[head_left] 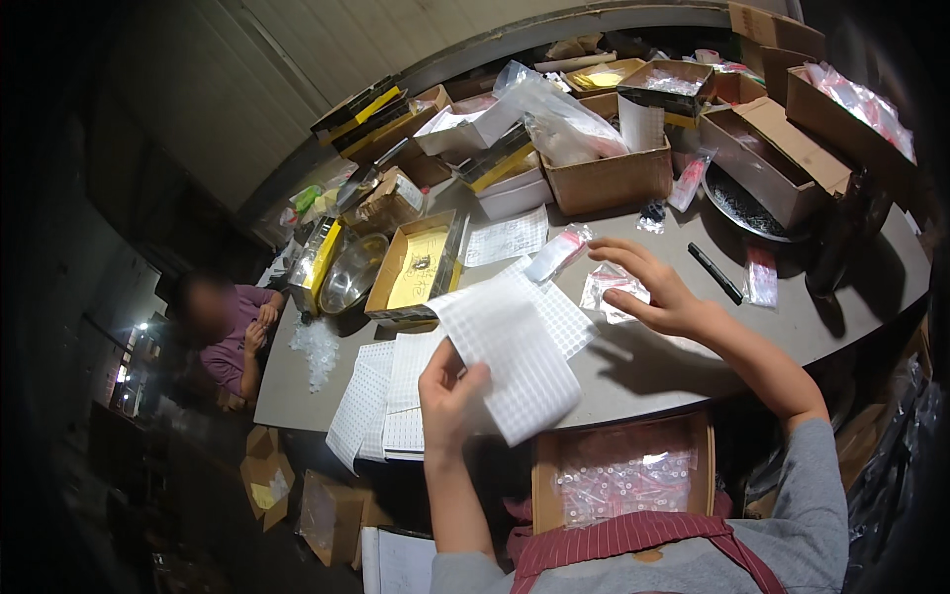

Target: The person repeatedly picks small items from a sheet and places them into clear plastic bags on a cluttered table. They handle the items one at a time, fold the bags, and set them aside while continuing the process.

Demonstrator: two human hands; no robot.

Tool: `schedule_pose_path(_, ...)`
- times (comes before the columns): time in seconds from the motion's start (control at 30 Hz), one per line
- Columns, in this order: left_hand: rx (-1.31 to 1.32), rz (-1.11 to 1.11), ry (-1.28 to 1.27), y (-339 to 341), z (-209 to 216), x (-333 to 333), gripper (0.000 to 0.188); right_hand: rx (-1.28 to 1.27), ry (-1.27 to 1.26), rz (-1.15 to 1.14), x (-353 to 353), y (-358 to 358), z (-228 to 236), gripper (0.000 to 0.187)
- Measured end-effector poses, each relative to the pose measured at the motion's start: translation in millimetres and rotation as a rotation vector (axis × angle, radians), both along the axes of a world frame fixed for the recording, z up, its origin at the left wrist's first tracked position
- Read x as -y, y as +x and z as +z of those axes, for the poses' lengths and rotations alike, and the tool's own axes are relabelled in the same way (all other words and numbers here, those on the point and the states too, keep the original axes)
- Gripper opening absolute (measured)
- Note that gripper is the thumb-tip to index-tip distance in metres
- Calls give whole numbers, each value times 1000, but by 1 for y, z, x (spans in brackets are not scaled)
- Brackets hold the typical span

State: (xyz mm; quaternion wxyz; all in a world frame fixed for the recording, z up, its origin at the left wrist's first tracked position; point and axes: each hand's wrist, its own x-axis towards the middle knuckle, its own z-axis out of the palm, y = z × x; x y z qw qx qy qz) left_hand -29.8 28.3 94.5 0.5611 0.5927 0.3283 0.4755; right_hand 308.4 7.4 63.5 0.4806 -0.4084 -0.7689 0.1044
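My left hand (448,394) grips a curled white sheet (520,361) by its left edge, thumb on top. Rows of small round marks, like stickers, run across it. Beyond it a flatter sheet of white dots (569,322) shows; whether my left hand holds that one too I cannot tell. Raised over the table, my right hand (658,292) has its fingers apart and nothing in them. Below its fingertips lie small clear bags (612,293) with red edges. More dotted sheets (366,396) are spread to the left of my left hand.
A carton of small bagged parts (623,480) sits at my lap. Along the back stand many boxes, among them a brown carton (609,183). A metal bowl (354,272), a yellow-lined box (414,265) and a black marker (714,272) rest on the table. Another person (236,332) sits at left.
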Motion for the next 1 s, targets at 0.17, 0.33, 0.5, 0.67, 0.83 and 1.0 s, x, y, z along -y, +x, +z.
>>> schedule_pose_path(0.17, -44, -319, -64, -16, 0, 42, 66, 52, 23, 232, 27, -28, 55, 64)
schedule_pose_path(0.33, -73, -527, -149, 1, -16, 50, 61, 45, -281, 337, 37, -43, 32, 56)
schedule_pose_path(0.5, -131, -363, -225, 28, -19, 39, 52, -68, -443, 187, 53, -39, 3, 40)
schedule_pose_path(0.67, -157, -329, -142, 54, -26, 27, 41, -158, -554, 152, 71, -43, -11, 34)
schedule_pose_path(0.83, -9, -300, -134, 65, -39, 26, 41, -71, -430, 47, 77, -39, -25, 49)
schedule_pose_path(1.0, -53, -272, -129, 57, -37, 29, 45, -60, -382, -31, 82, -41, -23, 44)
